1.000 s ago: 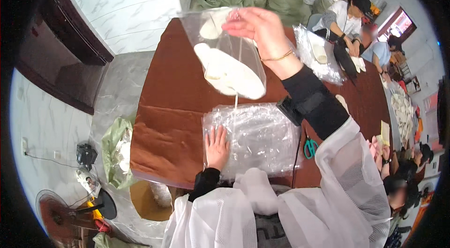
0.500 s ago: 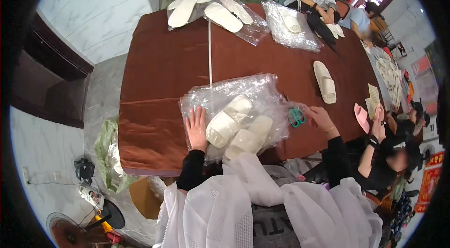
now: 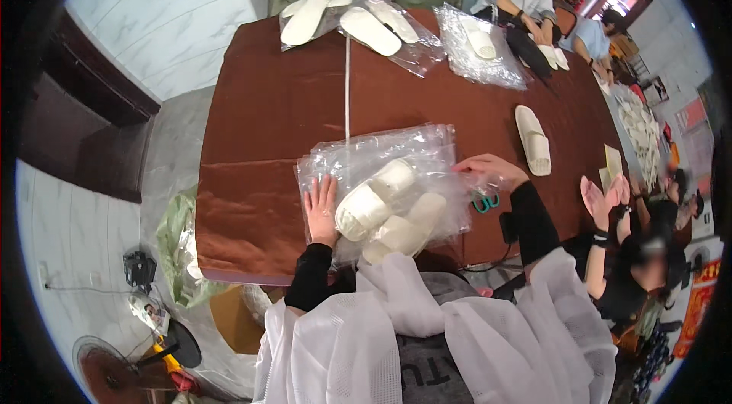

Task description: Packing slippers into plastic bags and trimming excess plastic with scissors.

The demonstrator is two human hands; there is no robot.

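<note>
Left hand (image 3: 321,209) lies flat and open, pinning the stack of clear plastic bags (image 3: 381,167) at lower centre on the counter (image 3: 267,114); right hand (image 3: 488,169) pinches its right edge. Best to peel off a single bag over the white slippers (image 3: 385,209)

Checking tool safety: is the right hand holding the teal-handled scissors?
No, the right hand pinches the clear plastic bag's edge; the teal-handled scissors lie beside it.

Brown table (image 3: 267,114) on pale marble floor (image 3: 145,15), dark cabinet (image 3: 84,137)
</note>
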